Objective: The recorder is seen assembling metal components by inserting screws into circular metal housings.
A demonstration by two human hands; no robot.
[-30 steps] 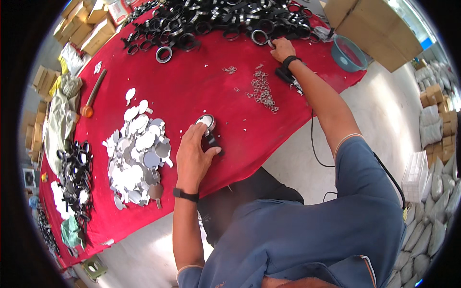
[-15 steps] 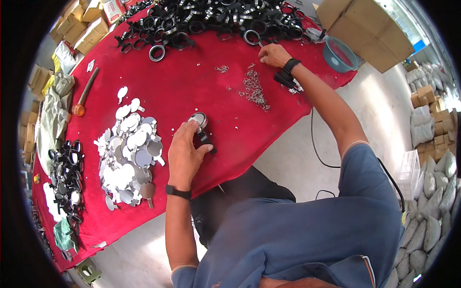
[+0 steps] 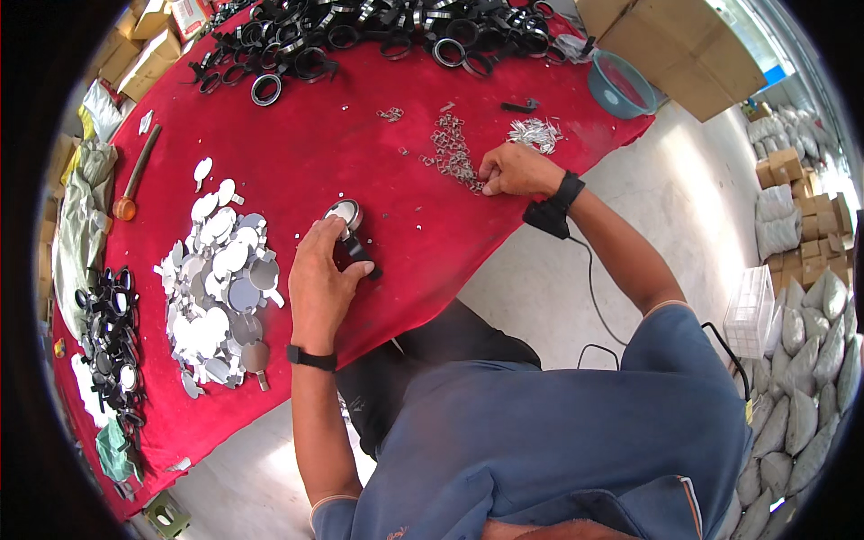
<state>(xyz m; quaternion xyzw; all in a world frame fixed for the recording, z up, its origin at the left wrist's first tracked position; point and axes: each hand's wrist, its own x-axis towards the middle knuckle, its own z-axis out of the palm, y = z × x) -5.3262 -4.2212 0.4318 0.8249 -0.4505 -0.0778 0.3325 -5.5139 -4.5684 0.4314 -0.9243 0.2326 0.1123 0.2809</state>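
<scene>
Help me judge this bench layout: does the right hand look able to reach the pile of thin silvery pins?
Probably yes: the right hand, its fingers at the small metal clips, is close to the silvery pins, and nothing visible blocks the way.

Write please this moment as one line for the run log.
left hand: touching black-handled ring | right hand: at small metal clips pile | red cloth: tabbed discs pile, black rings pile

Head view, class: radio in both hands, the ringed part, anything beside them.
Left hand holding black ringed part on table. Right hand at small metal clips, grip unclear. Disc pile beside left hand.
</scene>
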